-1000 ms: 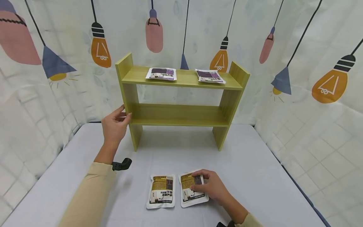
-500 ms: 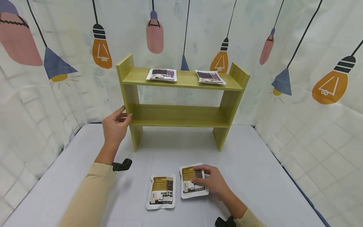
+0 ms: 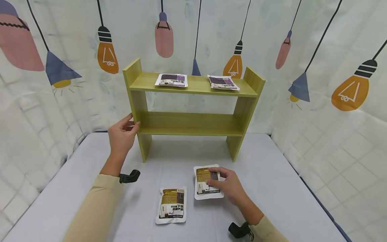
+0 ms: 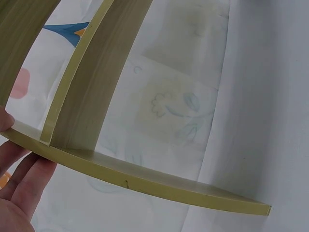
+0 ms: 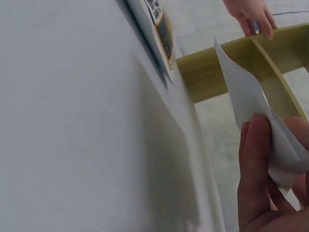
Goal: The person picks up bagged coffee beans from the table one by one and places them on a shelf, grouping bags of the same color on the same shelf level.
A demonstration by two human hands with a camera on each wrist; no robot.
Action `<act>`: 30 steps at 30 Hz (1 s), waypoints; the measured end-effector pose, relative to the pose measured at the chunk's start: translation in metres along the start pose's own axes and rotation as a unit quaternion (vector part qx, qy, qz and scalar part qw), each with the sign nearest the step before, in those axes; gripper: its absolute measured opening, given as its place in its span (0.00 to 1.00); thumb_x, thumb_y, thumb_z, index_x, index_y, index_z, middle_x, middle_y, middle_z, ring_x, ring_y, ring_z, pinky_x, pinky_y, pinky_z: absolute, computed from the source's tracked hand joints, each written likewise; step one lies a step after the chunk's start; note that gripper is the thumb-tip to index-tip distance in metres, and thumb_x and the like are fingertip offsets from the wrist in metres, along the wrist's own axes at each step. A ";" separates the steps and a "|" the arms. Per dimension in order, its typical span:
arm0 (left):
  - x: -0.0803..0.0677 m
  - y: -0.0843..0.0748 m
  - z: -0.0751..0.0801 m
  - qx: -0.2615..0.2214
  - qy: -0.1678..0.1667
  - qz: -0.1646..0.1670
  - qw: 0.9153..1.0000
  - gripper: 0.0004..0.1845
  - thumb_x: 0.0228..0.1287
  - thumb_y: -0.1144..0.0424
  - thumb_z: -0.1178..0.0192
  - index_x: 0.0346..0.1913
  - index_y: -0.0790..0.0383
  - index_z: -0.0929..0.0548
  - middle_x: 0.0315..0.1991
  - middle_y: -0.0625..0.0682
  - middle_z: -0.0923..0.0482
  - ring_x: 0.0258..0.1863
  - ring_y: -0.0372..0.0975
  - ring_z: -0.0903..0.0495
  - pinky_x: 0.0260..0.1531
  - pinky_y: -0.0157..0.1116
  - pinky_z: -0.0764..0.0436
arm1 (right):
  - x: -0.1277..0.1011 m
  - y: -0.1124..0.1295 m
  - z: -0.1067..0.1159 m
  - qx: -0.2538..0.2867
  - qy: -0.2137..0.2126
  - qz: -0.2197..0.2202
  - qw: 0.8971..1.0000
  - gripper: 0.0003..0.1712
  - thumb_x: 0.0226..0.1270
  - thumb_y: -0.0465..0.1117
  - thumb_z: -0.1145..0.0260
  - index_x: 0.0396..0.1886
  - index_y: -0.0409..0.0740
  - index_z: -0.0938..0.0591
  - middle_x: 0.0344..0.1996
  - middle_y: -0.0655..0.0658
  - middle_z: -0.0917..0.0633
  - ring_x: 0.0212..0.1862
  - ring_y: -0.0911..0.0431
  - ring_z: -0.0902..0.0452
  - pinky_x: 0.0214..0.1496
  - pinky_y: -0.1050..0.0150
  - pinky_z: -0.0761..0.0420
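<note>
A light-green wooden shelf rack (image 3: 190, 123) with two tiers stands at the back of the table. My left hand (image 3: 121, 137) grips the edge of its left side panel, thumb in front and fingers behind, as the left wrist view shows at the panel (image 4: 145, 181). My right hand (image 3: 232, 185) pinches a white pouch (image 3: 202, 178) with a gold, white and black label, held by its right edge. From the right wrist, the held pouch (image 5: 246, 92) is raised off the table and bends slightly. A similar pouch (image 3: 171, 205) lies flat to its left.
On the upper tier lie flat pouches with purple labels, at the left (image 3: 172, 80) and at the right (image 3: 223, 82). A white cloth covers the table (image 3: 145, 218). Fabric walls (image 3: 329, 141) with printed lamps enclose it at the back and sides.
My right hand has lifted its pouch and carried it away from me, toward the shelf rack. The left hand keeps its grip on the panel, and the other pouch has stayed put.
</note>
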State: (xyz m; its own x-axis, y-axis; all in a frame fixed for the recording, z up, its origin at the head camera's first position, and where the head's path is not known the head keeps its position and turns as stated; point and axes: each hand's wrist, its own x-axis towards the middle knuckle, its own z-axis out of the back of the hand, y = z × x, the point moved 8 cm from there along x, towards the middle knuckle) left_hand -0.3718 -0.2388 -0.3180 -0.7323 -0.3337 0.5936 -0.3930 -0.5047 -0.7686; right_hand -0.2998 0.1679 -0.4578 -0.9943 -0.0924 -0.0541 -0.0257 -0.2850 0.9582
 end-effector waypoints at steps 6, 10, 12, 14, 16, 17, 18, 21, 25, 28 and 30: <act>0.001 0.000 0.000 0.005 -0.005 -0.008 1.000 0.24 0.68 0.60 0.33 0.67 0.53 0.19 0.45 0.63 0.10 0.28 0.15 0.23 0.33 0.14 0.24 | 0.008 0.004 0.007 0.017 -0.013 0.000 1.000 0.26 0.53 0.38 0.18 0.55 0.55 0.11 0.52 0.42 0.16 0.48 0.52 0.21 0.37 0.65 0.17; 0.002 0.000 0.001 0.005 -0.010 -0.019 1.000 0.24 0.67 0.62 0.32 0.65 0.54 0.18 0.43 0.64 0.10 0.27 0.13 0.24 0.32 0.14 0.24 | 0.012 0.009 0.009 0.034 -0.016 0.004 0.999 0.26 0.53 0.37 0.19 0.55 0.51 0.12 0.52 0.40 0.16 0.45 0.52 0.19 0.35 0.65 0.16; 0.002 0.000 0.001 0.003 -0.010 -0.020 1.000 0.24 0.67 0.62 0.32 0.65 0.55 0.18 0.43 0.64 0.10 0.27 0.13 0.24 0.32 0.14 0.24 | 0.013 0.011 0.010 0.036 -0.019 0.004 0.999 0.26 0.53 0.37 0.19 0.55 0.50 0.12 0.52 0.39 0.16 0.44 0.53 0.18 0.35 0.66 0.16; 0.002 0.000 0.001 0.002 -0.010 -0.021 1.000 0.24 0.67 0.62 0.32 0.65 0.55 0.18 0.43 0.64 0.10 0.27 0.13 0.24 0.32 0.14 0.24 | 0.015 0.013 0.011 0.034 -0.021 0.003 0.999 0.26 0.54 0.37 0.19 0.54 0.50 0.12 0.52 0.39 0.15 0.43 0.53 0.18 0.35 0.66 0.16; 0.002 0.000 0.001 0.002 -0.009 -0.020 1.000 0.24 0.67 0.61 0.32 0.66 0.55 0.18 0.43 0.64 0.10 0.27 0.13 0.24 0.32 0.14 0.24 | 0.016 0.015 0.012 0.032 -0.023 0.004 0.999 0.25 0.54 0.37 0.19 0.54 0.50 0.12 0.52 0.39 0.16 0.42 0.54 0.18 0.35 0.66 0.16; 0.002 0.000 0.001 0.003 -0.008 -0.018 1.000 0.24 0.67 0.61 0.32 0.66 0.55 0.18 0.44 0.64 0.10 0.27 0.13 0.24 0.32 0.14 0.24 | 0.016 0.015 0.013 0.032 -0.024 0.004 0.999 0.25 0.54 0.37 0.19 0.55 0.51 0.12 0.52 0.39 0.15 0.41 0.54 0.18 0.35 0.66 0.16; 0.002 0.000 0.001 0.004 -0.008 -0.017 1.000 0.24 0.68 0.61 0.32 0.66 0.55 0.18 0.44 0.64 0.10 0.27 0.13 0.24 0.32 0.14 0.24 | 0.017 0.016 0.013 0.033 -0.025 0.004 0.999 0.26 0.54 0.37 0.19 0.55 0.51 0.12 0.52 0.39 0.15 0.40 0.54 0.17 0.34 0.66 0.16; 0.001 0.000 0.001 0.005 -0.008 -0.014 1.000 0.24 0.68 0.60 0.33 0.66 0.55 0.19 0.44 0.64 0.10 0.28 0.14 0.24 0.33 0.14 0.24 | 0.019 0.020 0.015 0.041 -0.026 0.009 0.999 0.26 0.55 0.36 0.19 0.56 0.50 0.12 0.52 0.37 0.16 0.39 0.54 0.17 0.35 0.66 0.16; 0.002 0.000 0.001 0.006 -0.008 -0.011 1.000 0.24 0.68 0.60 0.33 0.66 0.55 0.19 0.45 0.63 0.10 0.28 0.14 0.24 0.33 0.14 0.24 | 0.023 0.024 0.018 0.043 -0.032 0.018 0.998 0.26 0.56 0.36 0.20 0.56 0.49 0.13 0.56 0.38 0.16 0.43 0.53 0.17 0.37 0.67 0.16; 0.002 0.000 0.001 0.004 -0.007 -0.007 1.000 0.24 0.68 0.60 0.33 0.66 0.55 0.19 0.45 0.64 0.10 0.28 0.14 0.24 0.33 0.14 0.24 | 0.026 0.026 0.022 0.031 -0.037 0.024 0.999 0.25 0.57 0.38 0.20 0.56 0.49 0.13 0.60 0.39 0.18 0.47 0.53 0.19 0.40 0.68 0.17; 0.001 0.001 0.000 0.003 -0.008 -0.007 1.000 0.24 0.68 0.61 0.33 0.66 0.55 0.18 0.44 0.64 0.10 0.28 0.14 0.24 0.33 0.14 0.24 | 0.028 0.026 0.024 0.028 -0.038 0.024 0.999 0.25 0.57 0.39 0.20 0.56 0.50 0.13 0.61 0.39 0.18 0.48 0.53 0.19 0.40 0.68 0.17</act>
State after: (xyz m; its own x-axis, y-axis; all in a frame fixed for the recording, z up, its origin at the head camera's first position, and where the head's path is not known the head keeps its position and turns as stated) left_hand -0.3728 -0.2399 -0.3175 -0.7186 -0.3390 0.6073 -0.3995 -0.5136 -0.7594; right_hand -0.3307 0.1808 -0.4276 -0.9994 -0.0314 0.0123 0.0192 -0.2280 0.9735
